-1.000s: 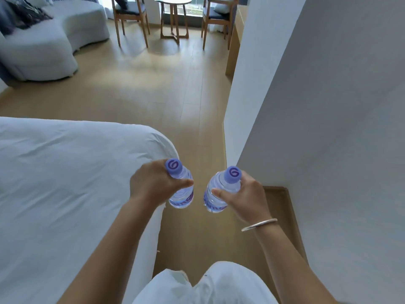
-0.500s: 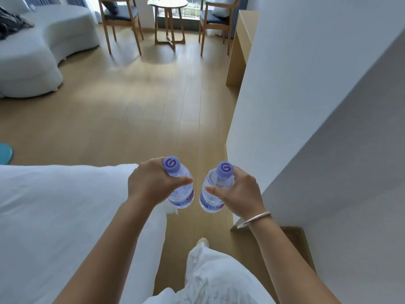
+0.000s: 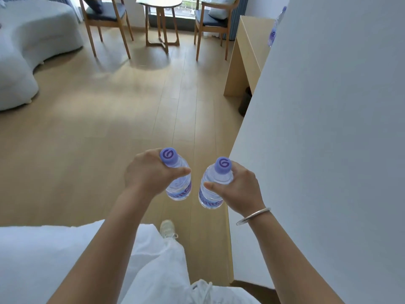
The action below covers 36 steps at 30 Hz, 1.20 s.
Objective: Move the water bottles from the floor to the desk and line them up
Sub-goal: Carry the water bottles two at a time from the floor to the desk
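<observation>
While half a second ago the white bed filled the lower left and only a sliver of the wooden desk showed at the top, the bed (image 3: 43, 260) now sits lower in view, more wooden floor (image 3: 109, 139) is open ahead, and the desk's tabletop (image 3: 256, 27) with its side panel stands nearer beyond the edge of the white wall (image 3: 328, 128). A shoe (image 3: 167, 229) now shows forward on the floor under the white trousers (image 3: 162, 266).

Three water bottles can be counted: two carried, and a third bottle (image 3: 275, 29) partly hidden behind the wall's edge, up at the tabletop; whether it stands on it cannot be told. Two wooden chairs show at the far end, the left chair (image 3: 105, 20) and the right chair (image 3: 213, 20), with one small round table (image 3: 160, 20) between them, and one pale sofa (image 3: 32, 40) at the far left. One thin bangle (image 3: 253, 216) circles the right wrist.

Both hands are closed in a grip. The left hand (image 3: 146, 174) wraps the neck and shoulder of the left bottle (image 3: 178, 183), thumb laid across its front, purple cap sticking up above the fingers. The right hand (image 3: 238, 187) holds the right bottle (image 3: 213, 187) the same way, thumb pointing inward across the clear plastic. The two bottles hang upright, near each other but apart, above the floor between bed and wall.
</observation>
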{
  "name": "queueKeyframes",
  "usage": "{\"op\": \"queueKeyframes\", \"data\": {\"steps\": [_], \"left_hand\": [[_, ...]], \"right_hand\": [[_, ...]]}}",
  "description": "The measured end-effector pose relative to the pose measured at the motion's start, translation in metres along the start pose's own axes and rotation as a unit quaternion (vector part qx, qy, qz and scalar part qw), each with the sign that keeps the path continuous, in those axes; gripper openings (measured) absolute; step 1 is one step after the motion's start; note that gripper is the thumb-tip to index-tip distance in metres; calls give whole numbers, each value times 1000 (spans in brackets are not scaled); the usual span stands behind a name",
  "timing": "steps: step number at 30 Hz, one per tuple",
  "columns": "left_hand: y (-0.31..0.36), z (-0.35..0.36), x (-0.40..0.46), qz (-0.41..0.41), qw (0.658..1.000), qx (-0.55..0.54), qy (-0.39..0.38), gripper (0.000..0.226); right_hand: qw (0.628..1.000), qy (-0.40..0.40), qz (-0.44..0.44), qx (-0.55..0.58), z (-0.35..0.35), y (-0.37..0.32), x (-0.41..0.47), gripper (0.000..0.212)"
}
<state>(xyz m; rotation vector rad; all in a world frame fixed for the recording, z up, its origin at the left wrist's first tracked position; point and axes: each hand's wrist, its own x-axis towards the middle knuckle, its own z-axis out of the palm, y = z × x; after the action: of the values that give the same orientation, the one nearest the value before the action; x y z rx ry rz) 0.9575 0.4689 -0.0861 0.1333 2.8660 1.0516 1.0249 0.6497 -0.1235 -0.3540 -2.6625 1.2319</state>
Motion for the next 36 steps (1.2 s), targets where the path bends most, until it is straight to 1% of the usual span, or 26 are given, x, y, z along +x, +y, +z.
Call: {"op": "queueKeyframes", "data": {"steps": [7,9,13,19,24,27,31,32,35,36], "left_hand": [[23,7,182,16,998,-12,-62,29],[34,4,235,26,997,-4,-75,30],[61,0,332,52,996,4,-70,33],[103,16,444,92,993,8,-76,34],[144,48,534,128,987,18,-99,40],[175,73,593,148,982,22,-114,40],[221,105,667,171,976,14,-135,39],[232,112,684,172,975,13,-138,38],[262,127,733,176,974,16,-142,35],[271,132,748,180,973,20,-144,35]], "right_hand": [[999,34,38,6,28,-2,162,32],[997,50,53,15,32,-6,208,31],[994,82,77,16,30,-11,293,35],[987,128,92,31,18,-6,397,31],[976,172,124,40,0,18,490,26],[971,194,136,36,-18,35,550,27],[959,221,174,40,-50,59,632,23],[957,229,175,40,-57,63,650,24],[951,255,171,37,-78,73,699,36],[949,259,175,36,-84,77,714,36]]}}
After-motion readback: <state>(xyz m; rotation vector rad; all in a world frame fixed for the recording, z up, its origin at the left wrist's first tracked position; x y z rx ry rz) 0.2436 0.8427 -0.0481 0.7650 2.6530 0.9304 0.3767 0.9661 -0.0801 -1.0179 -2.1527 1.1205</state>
